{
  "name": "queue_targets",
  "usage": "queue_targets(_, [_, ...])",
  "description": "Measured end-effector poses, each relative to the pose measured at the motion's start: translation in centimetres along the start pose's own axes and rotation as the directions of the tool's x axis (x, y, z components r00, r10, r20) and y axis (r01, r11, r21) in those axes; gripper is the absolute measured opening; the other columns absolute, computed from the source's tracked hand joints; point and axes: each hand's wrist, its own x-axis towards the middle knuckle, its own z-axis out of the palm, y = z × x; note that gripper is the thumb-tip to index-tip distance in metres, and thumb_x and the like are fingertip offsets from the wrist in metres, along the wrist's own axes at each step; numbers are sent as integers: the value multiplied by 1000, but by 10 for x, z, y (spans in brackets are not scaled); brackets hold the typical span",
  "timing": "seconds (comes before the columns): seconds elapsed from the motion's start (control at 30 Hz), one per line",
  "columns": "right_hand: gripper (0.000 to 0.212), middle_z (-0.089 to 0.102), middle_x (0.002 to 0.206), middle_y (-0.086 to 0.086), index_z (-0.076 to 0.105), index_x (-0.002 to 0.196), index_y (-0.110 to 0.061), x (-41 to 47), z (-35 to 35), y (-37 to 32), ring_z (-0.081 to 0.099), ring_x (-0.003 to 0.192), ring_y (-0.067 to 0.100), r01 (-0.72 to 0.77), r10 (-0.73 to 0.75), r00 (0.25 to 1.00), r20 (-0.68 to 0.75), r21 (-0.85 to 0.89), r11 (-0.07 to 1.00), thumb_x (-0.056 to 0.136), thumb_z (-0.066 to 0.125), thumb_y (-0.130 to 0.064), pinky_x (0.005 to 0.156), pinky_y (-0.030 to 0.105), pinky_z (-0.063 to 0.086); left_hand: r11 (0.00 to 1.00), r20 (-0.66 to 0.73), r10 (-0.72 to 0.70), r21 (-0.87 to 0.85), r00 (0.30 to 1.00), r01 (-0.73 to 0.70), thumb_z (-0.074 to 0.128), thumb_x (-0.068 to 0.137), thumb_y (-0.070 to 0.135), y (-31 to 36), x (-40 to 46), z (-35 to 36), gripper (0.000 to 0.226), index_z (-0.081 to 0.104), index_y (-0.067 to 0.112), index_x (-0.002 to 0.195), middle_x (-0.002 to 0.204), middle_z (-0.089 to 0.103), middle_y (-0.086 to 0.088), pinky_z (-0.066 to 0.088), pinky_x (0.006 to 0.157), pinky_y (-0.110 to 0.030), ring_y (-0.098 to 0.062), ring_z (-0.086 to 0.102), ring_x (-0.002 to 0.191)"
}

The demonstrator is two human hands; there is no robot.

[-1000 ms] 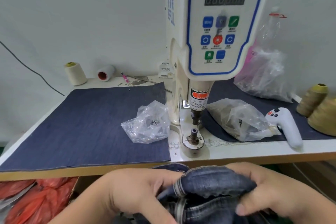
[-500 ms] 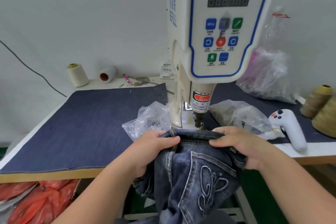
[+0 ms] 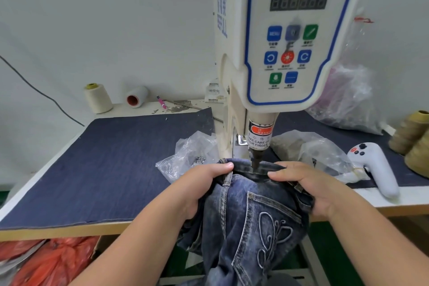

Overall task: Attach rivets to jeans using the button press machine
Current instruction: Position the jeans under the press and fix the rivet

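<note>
Denim fills the near view: the jeans [image 3: 253, 220] hang off the front edge of the table [image 3: 394, 202], back pocket with its stitched butterfly facing me; my left hand [image 3: 199, 183] grips the waistband by a belt loop, fingers curled over the fold; my right hand [image 3: 308, 183] clamps the waistband on the other side; between them the band lies under the punch [image 3: 255, 160] of the button press machine [image 3: 290, 37], whose head blocks what sits behind it; clear bag of rivets [image 3: 185, 158] just left, another plastic bag [image 3: 308, 148] right; white controller [image 3: 376, 169] beyond; thread cones [image 3: 97, 97] far back.
</note>
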Motion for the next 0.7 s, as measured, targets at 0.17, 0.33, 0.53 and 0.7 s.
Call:
queue_targets(0.17, [34,72,103,25,74,104,-3,10,0,-9,72,80,34,32,-32,998,-53,4,999,71,70,-6,66,36,60,998,-52,50,37,997,-48,76,57,61,10,14,3,78,67,21,124,131,64,-10,42,109,-50,-33,59,121])
queue_targets(0.33, [57,66,117,31,62,123,2,20,-2,-18,65,105,47,110,-115,974,-193,-36,993,68,71,-6,86,46,56,984,-72,167,81,983,-162,71,67,59,11,26,9,65,69,17,117,120,69,-8,47,104,-51,-32,65,111])
queue_targets(0.53, [37,65,118,32,63,122,3,33,-3,-24,62,112,49,166,-185,922,-340,-85,983,85,62,8,99,58,50,963,125,247,78,961,-258,78,74,35,7,27,0,40,73,11,105,101,76,-15,55,96,-52,-34,73,96])
queue_targets(0.7, [23,75,99,16,71,104,-5,41,-3,-19,70,99,35,221,-358,855,-376,-359,907,83,70,4,90,43,56,968,145,244,31,959,-250,76,77,14,2,30,-2,39,69,8,115,105,75,-19,55,93,-53,-39,71,100])
